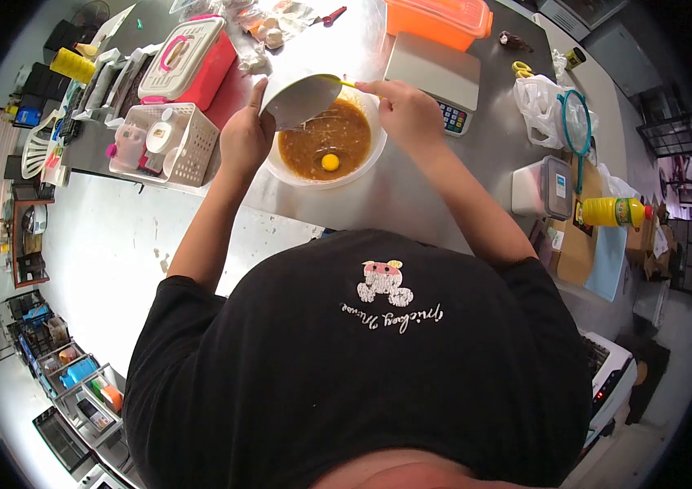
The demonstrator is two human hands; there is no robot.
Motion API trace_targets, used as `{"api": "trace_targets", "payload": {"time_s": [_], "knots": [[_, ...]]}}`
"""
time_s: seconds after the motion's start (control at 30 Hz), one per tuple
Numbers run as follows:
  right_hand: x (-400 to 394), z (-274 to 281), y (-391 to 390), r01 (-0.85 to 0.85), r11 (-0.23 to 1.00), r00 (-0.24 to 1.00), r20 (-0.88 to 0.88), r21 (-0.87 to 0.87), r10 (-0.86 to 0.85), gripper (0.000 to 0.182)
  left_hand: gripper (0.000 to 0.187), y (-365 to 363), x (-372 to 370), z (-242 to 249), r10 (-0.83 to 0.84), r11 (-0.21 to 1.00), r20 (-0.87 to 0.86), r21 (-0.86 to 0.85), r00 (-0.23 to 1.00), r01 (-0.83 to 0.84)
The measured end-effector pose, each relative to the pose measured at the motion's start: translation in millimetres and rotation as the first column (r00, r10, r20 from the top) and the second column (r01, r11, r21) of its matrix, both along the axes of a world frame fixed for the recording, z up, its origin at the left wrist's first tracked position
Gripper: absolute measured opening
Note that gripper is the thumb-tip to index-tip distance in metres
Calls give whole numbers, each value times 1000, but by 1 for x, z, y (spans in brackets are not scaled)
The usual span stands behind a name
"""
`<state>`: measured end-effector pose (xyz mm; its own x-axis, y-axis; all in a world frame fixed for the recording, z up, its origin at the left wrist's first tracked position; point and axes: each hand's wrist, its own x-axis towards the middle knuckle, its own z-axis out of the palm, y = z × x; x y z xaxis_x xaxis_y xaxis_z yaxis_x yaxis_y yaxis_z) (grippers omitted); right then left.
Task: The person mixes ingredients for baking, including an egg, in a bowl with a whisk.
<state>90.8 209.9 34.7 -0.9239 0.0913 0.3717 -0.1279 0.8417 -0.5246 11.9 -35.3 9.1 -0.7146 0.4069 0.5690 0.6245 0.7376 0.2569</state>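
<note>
My left hand (pixel 246 137) grips the rim of a small pale bowl (pixel 303 103), tipped on its side above a big white mixing bowl (pixel 378 151). Closed around a thin yellow-handled utensil (pixel 349 83), my right hand (pixel 407 112) keeps the tool's far end inside the tipped bowl, where its head is hard to make out. Brown, lumpy batter (pixel 301 147) fills much of the mixing bowl. One whole egg yolk (pixel 330 162) floats near its front edge. Fine, clear strands hang below the tipped bowl's lip.
Left of the bowls are a white perforated basket (pixel 195 151) with bottles and a red lidded box (pixel 219 65). A kitchen scale (pixel 431 73) and an orange container (pixel 439 20) stand behind right. Farther right are plastic bags (pixel 537 110), a lidded tub (pixel 533 187) and a yellow oil bottle (pixel 611 212).
</note>
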Motion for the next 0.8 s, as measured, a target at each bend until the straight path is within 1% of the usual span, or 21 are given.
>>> {"api": "trace_targets", "payload": {"time_s": [0.07, 0.13, 0.27, 0.3, 0.37, 0.4, 0.43, 0.47, 0.5, 0.57, 0.6, 0.67, 0.73, 0.8], "knots": [[3, -3, -2, 1, 999, 1000, -29, -33, -2, 37, 55, 1, -1, 0, 13, 999, 3, 31, 1000, -13], [7, -19, -10, 22, 995, 981, 195, -101, -2, 34, 55, 6, -1, 7, -63, 992, -98, 107, 993, 73], [8, -26, -13, 28, 991, 974, 225, -128, 1, 35, 55, 3, -2, -1, -36, 995, -86, 86, 996, 43], [6, -25, -9, 28, 991, 974, 225, -129, 2, 35, 56, 1, -1, -2, -10, 996, -52, 89, 999, 14], [3, -21, -2, 25, 989, 994, 105, -146, -10, 36, 56, 0, -3, -4, 15, 996, -14, 90, 1000, -13], [4, -22, -3, 26, 989, 994, 107, -147, -10, 36, 56, 1, -4, -3, -18, 993, -62, 118, 998, 25], [5, -25, -6, -7, 990, 985, 171, -143, 32, 35, 57, 2, -5, -3, -49, 987, -112, 145, 993, 65], [6, -26, -8, -40, 989, 970, 233, -140, 72, 34, 57, 2, -6, -3, -50, 987, -112, 146, 993, 66], [7, -25, -8, -40, 989, 970, 232, -140, 72, 34, 56, 2, -6, -4, -43, 990, -114, 126, 993, 57], [7, -21, -8, -30, 997, 977, 210, -69, 44, 33, 56, 1, -7, -6, -33, 993, -118, 107, 992, 46], [6, -15, -8, -32, 997, 977, 210, -69, 46, 33, 56, 1, -7, -7, -30, 995, -100, 96, 995, 40], [6, -2, -6, -100, 995, 995, 11, -13, 100, 33, 56, 1, -6, -8, -30, 996, -78, 84, 996, 36], [4, 1, -10, -108, 994, 994, -10, -15, 107, 33, 55, 4, -3, -6, -40, 999, -65, 27, 997, 42], [2, -3, -13, -116, 993, 993, -36, -13, 116, 33, 54, 5, -5, -8, -21, 999, -62, 40, 998, 23]]}}
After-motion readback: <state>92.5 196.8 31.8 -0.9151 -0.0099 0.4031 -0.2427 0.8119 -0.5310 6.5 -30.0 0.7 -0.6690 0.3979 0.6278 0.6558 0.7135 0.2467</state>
